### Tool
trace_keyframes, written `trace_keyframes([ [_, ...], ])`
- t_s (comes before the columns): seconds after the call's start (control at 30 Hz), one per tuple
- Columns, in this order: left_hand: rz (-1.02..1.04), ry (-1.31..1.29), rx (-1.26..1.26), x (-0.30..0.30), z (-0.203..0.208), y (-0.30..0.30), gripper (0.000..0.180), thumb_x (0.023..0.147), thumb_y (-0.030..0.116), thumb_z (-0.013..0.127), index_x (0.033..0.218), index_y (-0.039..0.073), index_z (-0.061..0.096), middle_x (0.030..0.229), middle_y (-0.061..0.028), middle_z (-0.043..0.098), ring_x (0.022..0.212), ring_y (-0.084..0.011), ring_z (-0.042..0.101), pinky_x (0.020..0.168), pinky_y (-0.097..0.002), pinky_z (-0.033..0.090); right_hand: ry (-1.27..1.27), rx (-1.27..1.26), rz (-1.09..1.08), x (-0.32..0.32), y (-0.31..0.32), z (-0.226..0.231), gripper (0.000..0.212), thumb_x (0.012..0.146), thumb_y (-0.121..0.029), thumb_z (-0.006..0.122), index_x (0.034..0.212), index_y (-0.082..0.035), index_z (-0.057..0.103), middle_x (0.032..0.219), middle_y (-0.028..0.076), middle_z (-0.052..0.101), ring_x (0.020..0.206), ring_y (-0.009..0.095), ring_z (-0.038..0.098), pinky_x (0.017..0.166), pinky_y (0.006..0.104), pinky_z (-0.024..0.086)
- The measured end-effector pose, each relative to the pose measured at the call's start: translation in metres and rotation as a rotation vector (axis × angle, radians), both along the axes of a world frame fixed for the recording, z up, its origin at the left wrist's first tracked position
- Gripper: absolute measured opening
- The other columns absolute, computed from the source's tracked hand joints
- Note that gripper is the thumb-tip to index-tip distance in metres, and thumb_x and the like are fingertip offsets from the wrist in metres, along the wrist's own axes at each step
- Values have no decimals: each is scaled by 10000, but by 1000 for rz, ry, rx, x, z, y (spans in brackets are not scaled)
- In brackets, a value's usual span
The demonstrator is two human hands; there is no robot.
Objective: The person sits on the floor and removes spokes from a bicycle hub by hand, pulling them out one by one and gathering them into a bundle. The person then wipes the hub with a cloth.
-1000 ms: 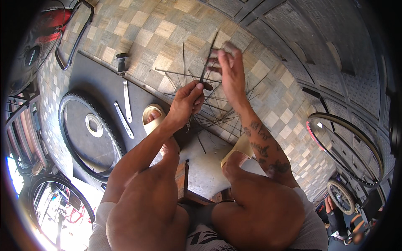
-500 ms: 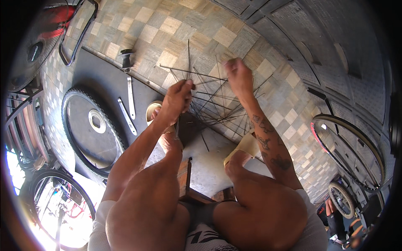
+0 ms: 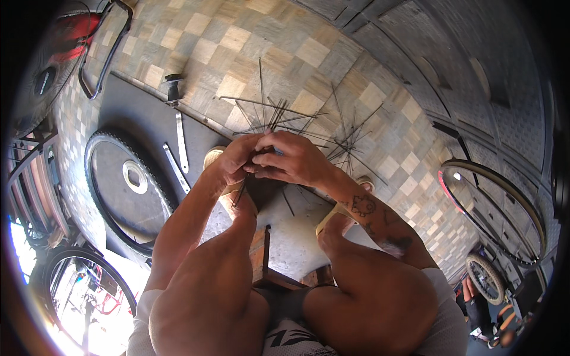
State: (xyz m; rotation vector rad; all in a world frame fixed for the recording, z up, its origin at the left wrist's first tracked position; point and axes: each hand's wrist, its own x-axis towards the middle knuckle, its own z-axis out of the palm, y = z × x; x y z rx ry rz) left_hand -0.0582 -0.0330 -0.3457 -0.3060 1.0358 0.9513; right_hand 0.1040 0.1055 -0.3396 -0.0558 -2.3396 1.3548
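Observation:
My left hand (image 3: 239, 157) and my right hand (image 3: 294, 159) meet in front of me, above the gap between my feet. Thin dark bicycle spokes (image 3: 276, 113) poke out beyond my fingers as a small bunch, with a few ends below my left hand. Both hands have their fingers curled around this bunch; the part inside the grip is hidden. Past my right hand, more loose spokes (image 3: 345, 144) lie crisscrossed on the tiled floor.
A bicycle tyre (image 3: 95, 178) lies on a dark mat at left, with a pale ring (image 3: 136, 175) inside. Beside it are two flat metal levers (image 3: 182, 142) and a black hub (image 3: 173, 88). A wheel rim (image 3: 493, 207) leans at right; a fan (image 3: 44, 80) stands far left.
My right hand has come back from the far spokes and joined my left hand. My left hand has lowered slightly toward me. Spokes now show in a bunch above the hands.

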Motion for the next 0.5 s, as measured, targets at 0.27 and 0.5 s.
trace_keyframes([
  [0.27, 210, 505, 60, -8, -23, -7, 330, 1168, 309, 502, 1205, 17, 652, 699, 37, 447, 578, -89, 396, 542, -259, 343, -641, 152, -340, 24, -2, -68, 265, 916, -202, 840, 1034, -35, 673, 978, 110, 664, 884, 312, 723, 745, 429, 594],
  [0.5, 178, 707, -335, 18, -58, -24, 339, 1069, 320, 644, 1176, 2, 692, 706, -21, 544, 587, -116, 502, 509, -322, 386, -645, 46, -412, 20, -14, -86, 226, 959, -152, 758, 1045, 10, 627, 968, 157, 680, 834, 383, 721, 716, 468, 583],
])
